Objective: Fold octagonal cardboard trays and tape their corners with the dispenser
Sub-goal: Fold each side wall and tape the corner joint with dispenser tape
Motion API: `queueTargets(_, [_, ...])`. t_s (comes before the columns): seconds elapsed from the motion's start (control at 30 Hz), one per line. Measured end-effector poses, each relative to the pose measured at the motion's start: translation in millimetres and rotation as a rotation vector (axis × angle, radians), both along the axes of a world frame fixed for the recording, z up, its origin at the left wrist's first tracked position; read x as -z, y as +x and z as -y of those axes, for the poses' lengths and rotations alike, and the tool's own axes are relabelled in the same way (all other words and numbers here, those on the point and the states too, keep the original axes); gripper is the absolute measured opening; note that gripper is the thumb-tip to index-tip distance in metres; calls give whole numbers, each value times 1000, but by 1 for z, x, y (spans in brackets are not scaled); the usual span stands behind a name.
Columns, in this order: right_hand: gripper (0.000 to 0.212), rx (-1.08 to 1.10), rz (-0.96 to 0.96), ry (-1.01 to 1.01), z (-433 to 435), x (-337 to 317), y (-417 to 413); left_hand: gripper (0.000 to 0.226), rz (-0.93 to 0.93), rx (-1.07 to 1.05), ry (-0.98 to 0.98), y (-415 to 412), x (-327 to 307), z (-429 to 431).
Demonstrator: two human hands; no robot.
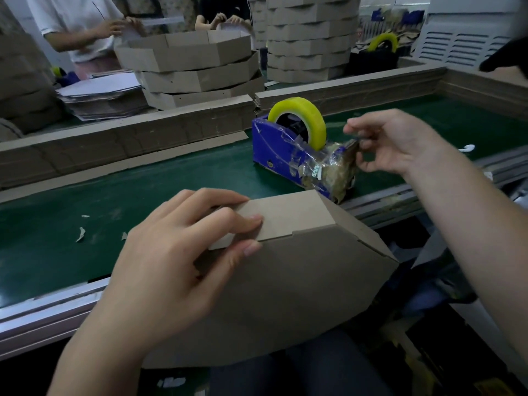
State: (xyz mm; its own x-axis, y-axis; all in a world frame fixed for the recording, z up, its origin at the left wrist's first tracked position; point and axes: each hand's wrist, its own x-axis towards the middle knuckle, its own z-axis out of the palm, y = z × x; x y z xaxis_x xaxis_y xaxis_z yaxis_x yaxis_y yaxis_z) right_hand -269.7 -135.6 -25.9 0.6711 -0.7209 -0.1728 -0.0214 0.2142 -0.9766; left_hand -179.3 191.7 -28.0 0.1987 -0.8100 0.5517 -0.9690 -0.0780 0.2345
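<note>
Cardboard tray [285, 281], corner folded, gripped by left hand [171, 267]; right hand [400, 141] pinching tape [314, 118] at dispenser [274, 150]; taping pending.

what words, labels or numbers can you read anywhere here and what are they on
No text here can be read.
tape dispenser: small pale stickers, too small and blurred to read.
cardboard tray: plain, no print showing.
white scrap at the bottom edge: blurred, unreadable.
</note>
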Motion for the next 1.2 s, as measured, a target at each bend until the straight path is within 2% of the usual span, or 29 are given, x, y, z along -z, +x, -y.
queueTargets(0.2, [41, 118, 335, 46, -10, 27, -1, 27, -8, -2, -9, 2, 1, 2])
queueTargets(0.3, [41, 164, 441, 112, -7, 35, -2, 26, -20, 7, -11, 3, 1, 3])
queueTargets(0.57, [42, 183, 530, 218, -5, 44, -5, 27, -18, 3, -13, 2, 1, 3])
queueTargets(0.67, [42, 193, 519, 200, -4, 50, -5, 27, -18, 4, -10, 2, 1, 3])
queueTargets(0.77, [49, 178, 394, -8, -3, 57, -9, 27, -19, -1, -13, 2, 1, 3])
queueTargets(0.83, [43, 165, 143, -349, 2, 61, -16, 27, -20, -3, -10, 1, 1, 3])
queueTargets(0.93, [23, 224, -237, -808, 10, 57, -24, 28, -15, -6, -5, 1, 0, 3])
queueTargets(1.03, [17, 309, -438, -943, 7, 48, -32, 28, -10, -2, -6, 1, -1, 2])
queueTargets(1.1, [17, 360, -372, -942, -8, 40, -40, 28, -13, -4, -8, -1, -1, 1])
queueTargets(1.2, [11, 386, -19, -884, -60, 20, -50, 26, -7, 0, -13, -2, -1, 3])
